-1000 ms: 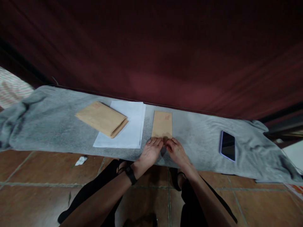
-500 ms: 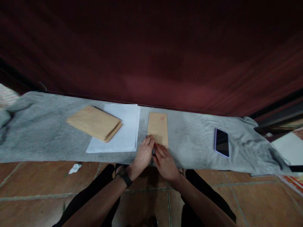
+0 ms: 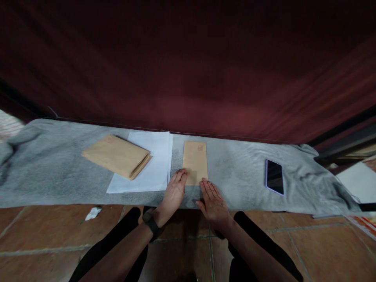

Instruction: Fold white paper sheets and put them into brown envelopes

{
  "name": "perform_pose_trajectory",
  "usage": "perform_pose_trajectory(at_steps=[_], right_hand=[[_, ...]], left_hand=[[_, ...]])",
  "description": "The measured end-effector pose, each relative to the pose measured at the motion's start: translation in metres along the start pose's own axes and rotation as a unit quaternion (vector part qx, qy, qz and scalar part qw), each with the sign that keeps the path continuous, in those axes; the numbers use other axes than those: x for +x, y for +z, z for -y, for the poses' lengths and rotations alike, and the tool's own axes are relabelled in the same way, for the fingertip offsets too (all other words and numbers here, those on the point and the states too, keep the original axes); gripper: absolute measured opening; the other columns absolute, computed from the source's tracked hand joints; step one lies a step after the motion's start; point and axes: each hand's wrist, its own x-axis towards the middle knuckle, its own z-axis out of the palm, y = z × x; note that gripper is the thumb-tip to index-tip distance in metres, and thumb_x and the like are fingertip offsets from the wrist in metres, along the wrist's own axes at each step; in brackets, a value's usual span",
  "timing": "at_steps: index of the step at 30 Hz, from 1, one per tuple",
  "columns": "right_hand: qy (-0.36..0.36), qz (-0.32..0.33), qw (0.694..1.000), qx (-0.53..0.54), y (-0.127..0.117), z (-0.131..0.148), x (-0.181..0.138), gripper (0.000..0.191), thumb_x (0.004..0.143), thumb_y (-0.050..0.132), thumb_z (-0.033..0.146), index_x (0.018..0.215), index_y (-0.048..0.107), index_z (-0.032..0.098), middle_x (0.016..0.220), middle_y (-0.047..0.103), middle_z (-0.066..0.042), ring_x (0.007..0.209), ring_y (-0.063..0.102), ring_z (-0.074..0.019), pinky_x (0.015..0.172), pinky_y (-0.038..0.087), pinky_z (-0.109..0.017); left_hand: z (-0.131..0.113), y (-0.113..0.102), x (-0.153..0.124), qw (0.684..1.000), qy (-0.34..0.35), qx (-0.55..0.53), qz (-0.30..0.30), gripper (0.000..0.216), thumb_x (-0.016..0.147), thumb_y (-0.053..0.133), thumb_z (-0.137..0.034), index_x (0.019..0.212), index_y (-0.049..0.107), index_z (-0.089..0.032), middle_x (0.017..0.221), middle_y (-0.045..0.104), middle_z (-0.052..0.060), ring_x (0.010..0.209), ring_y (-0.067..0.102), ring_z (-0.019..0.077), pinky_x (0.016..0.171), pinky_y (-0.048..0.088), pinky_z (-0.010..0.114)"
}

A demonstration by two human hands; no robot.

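Observation:
A single brown paper envelope point(image 3: 195, 162) with a small red print at its top right lies flat on the grey cloth. My left hand point(image 3: 175, 188) rests at its lower left edge, fingers stretched out with the tips touching the paper. At the lower right corner lies my right hand point(image 3: 214, 201), flat, its fingers extended and thumb apart. Neither hand grips anything. To the left, a stack of brown envelopes point(image 3: 117, 154) sits askew, partly on a pile of white paper sheets point(image 3: 157, 168).
A phone point(image 3: 274, 177) in a purple case lies on the cloth point(image 3: 237, 168) at the right. Behind rises a dark red upright surface point(image 3: 188, 98). On the tiled floor point(image 3: 49, 231) is a crumpled white tissue point(image 3: 93, 213). White and printed papers point(image 3: 360, 182) are at the far right.
My hands have moved apart, from meeting over the envelope's lower part to its two lower sides. The envelope's bottom edge now shows between them.

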Motion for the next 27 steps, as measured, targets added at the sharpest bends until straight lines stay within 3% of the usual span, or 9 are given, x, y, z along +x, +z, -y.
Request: perform_pose_trajectory(at_steps=[3, 6, 10, 14, 19, 27], right_hand=[[0.0, -0.005, 1.0, -0.017, 0.002, -0.002, -0.002, 0.065, 0.103, 0.044, 0.035, 0.158, 0.028, 0.008, 0.16, 0.038, -0.019, 0.149, 0.036, -0.0292, 0.121, 0.035, -0.049], [-0.007, -0.02, 0.999, -0.042, 0.008, -0.001, -0.003, 0.062, 0.103, 0.04, 0.03, 0.159, 0.026, 0.006, 0.159, 0.04, -0.019, 0.148, 0.037, -0.029, 0.121, 0.034, -0.05], [-0.021, -0.044, 0.996, -0.07, 0.013, -0.002, -0.005, 0.064, 0.103, 0.036, 0.025, 0.161, 0.018, 0.005, 0.157, 0.043, -0.019, 0.148, 0.037, -0.028, 0.123, 0.031, -0.05], [-0.024, -0.034, 0.995, -0.085, 0.009, -0.003, -0.006, 0.068, 0.104, 0.037, 0.028, 0.162, 0.007, 0.008, 0.162, 0.035, -0.016, 0.149, 0.036, -0.0262, 0.124, 0.028, -0.048], [-0.023, -0.042, 0.995, -0.084, 0.004, -0.005, -0.006, 0.071, 0.105, 0.038, 0.032, 0.163, 0.004, 0.01, 0.162, 0.035, -0.016, 0.147, 0.039, -0.0267, 0.123, 0.031, -0.047], [0.022, -0.029, 0.998, -0.049, 0.006, -0.009, -0.004, 0.067, 0.106, 0.037, 0.043, 0.162, 0.017, 0.013, 0.16, 0.039, -0.016, 0.146, 0.04, -0.0291, 0.122, 0.032, -0.05]], left_hand=[[-0.002, 0.003, -0.004, 1.0, 0.023, 0.012, -0.016, 0.052, 0.092, 0.035, -0.002, 0.139, 0.05, -0.017, 0.151, 0.05, 0.013, 0.145, 0.04, 0.0244, 0.12, 0.039, 0.047], [-0.017, 0.01, -0.01, 0.996, 0.093, 0.007, 0.002, 0.051, 0.099, 0.034, -0.01, 0.148, 0.043, -0.019, 0.159, 0.043, 0.01, 0.15, 0.034, 0.0214, 0.121, 0.037, 0.044], [-0.036, 0.016, -0.019, 0.989, 0.136, 0.037, 0.037, 0.058, 0.104, 0.039, -0.038, 0.157, 0.029, -0.014, 0.161, 0.039, 0.014, 0.151, 0.034, 0.0235, 0.122, 0.034, 0.045], [-0.032, 0.012, -0.025, 0.988, 0.128, 0.082, 0.028, 0.075, 0.102, 0.037, -0.055, 0.16, 0.017, -0.012, 0.163, 0.032, 0.017, 0.152, 0.029, 0.026, 0.123, 0.031, 0.046], [-0.016, 0.012, -0.032, 0.986, 0.114, 0.124, -0.013, 0.085, 0.1, 0.039, -0.059, 0.162, 0.006, -0.01, 0.163, 0.033, 0.019, 0.151, 0.032, 0.0271, 0.122, 0.033, 0.045], [-0.006, 0.017, -0.038, 0.981, 0.082, 0.164, -0.056, 0.082, 0.102, 0.041, -0.05, 0.162, 0.004, -0.008, 0.16, 0.037, 0.021, 0.147, 0.039, 0.0303, 0.118, 0.038, 0.048]])
